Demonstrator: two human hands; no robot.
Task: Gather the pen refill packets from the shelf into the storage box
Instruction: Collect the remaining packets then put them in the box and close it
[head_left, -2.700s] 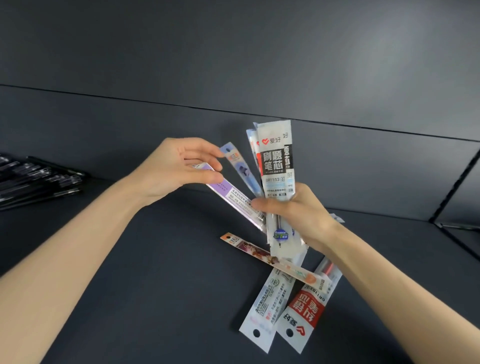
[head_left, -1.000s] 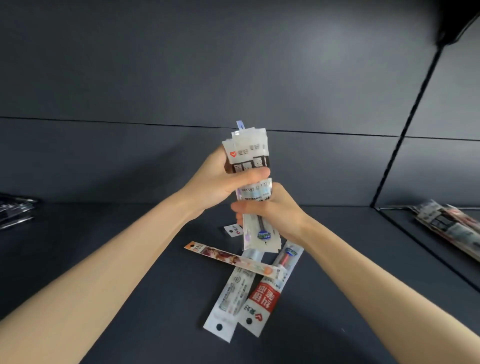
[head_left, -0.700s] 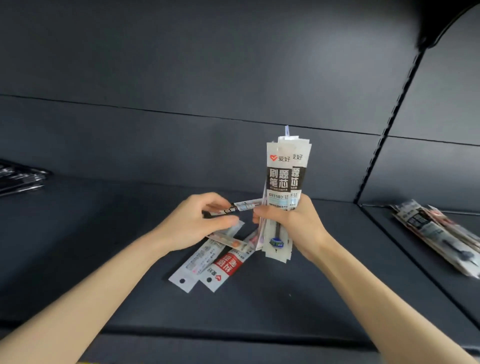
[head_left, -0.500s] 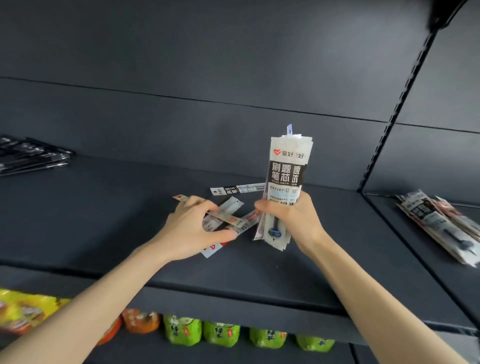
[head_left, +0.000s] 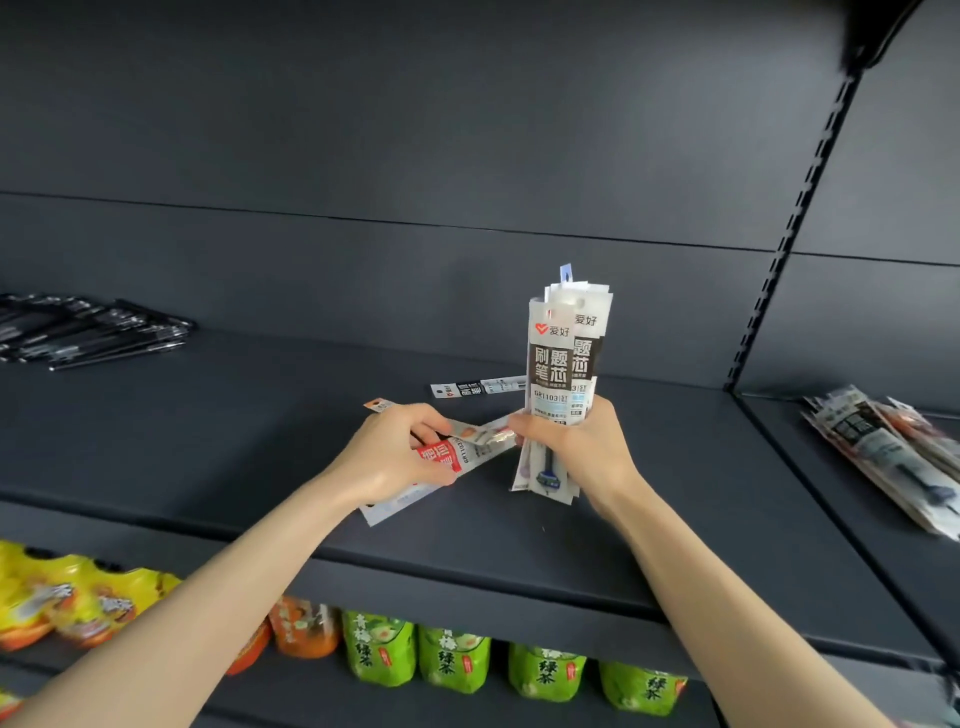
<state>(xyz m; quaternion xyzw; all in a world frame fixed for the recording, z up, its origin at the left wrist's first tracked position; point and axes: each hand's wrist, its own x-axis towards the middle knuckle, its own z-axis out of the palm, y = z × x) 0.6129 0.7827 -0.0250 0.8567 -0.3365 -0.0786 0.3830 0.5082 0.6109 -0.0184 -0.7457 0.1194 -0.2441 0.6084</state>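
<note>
Refill packets upright, clamped in right fingers; left fingers pinching perhaps three more above shelf.

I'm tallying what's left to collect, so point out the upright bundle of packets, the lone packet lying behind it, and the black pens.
Bundle (head_left: 556, 364), head view, on the front packet's black label.
Lone packet (head_left: 478, 387), head view, mid-length.
Pens (head_left: 88, 330), head view, middle of the pile.

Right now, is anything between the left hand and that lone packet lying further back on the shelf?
Nothing visible. The lone packet lies on bare shelf just beyond the left hand, which already grips other packets.
</note>
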